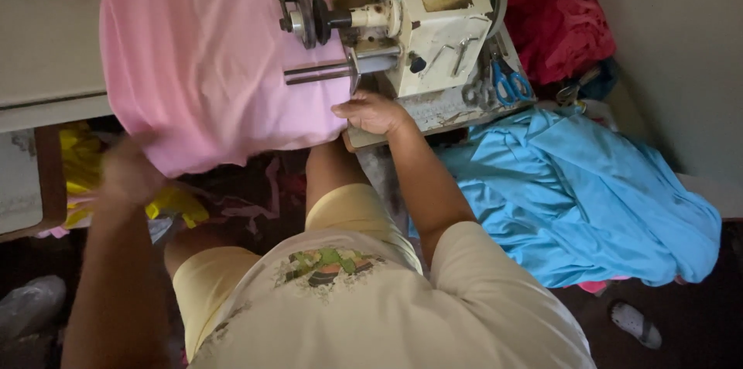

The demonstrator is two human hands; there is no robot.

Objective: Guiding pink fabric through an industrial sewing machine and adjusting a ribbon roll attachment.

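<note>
A pink cloth (pixel 201 67) lies spread over the white sewing table (pixel 46 51) and hangs over its front edge. My right hand (pixel 371 112) rests on the cloth's right edge, just below the needle area of the cream sewing machine (pixel 418 20). Motion-blurred, my left hand (pixel 128 171) is at the cloth's lower left hanging edge; its grip cannot be made out.
Blue-handled scissors (pixel 507 82) lie on the machine's base at right. A blue cloth heap (pixel 588 199) sits to my right, red cloth (pixel 557 20) behind it. Yellow cloth scraps (pixel 77 175) lie under the table at left. A sandal (pixel 635 322) is on the floor.
</note>
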